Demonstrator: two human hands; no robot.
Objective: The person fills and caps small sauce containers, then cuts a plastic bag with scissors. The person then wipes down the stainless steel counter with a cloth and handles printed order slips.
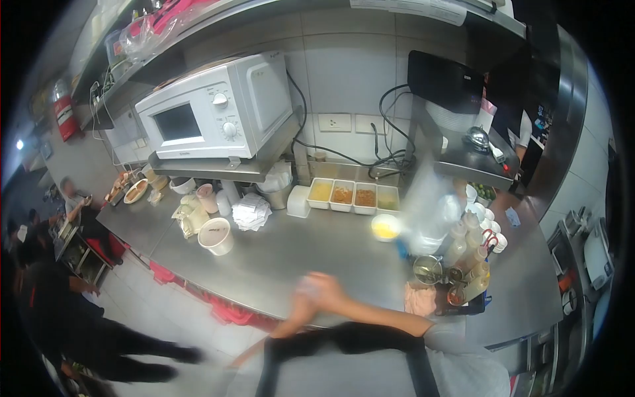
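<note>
Close to the front edge of the steel counter, my left hand and my right hand are together in front of my body. Motion blurs both, and something pale shows between them that I cannot make out. Beyond them, to the left, stands a white tub. Further back is a row of white trays with food, among them a tray of yellow contents. A bowl of yellow contents sits to the right, next to a blurred clear plastic bag.
A white microwave rests on a raised shelf. Squeeze bottles, a metal pot and a folded pinkish cloth stand at the right. Napkins lie behind the tub. People in dark clothes stand at the far left.
</note>
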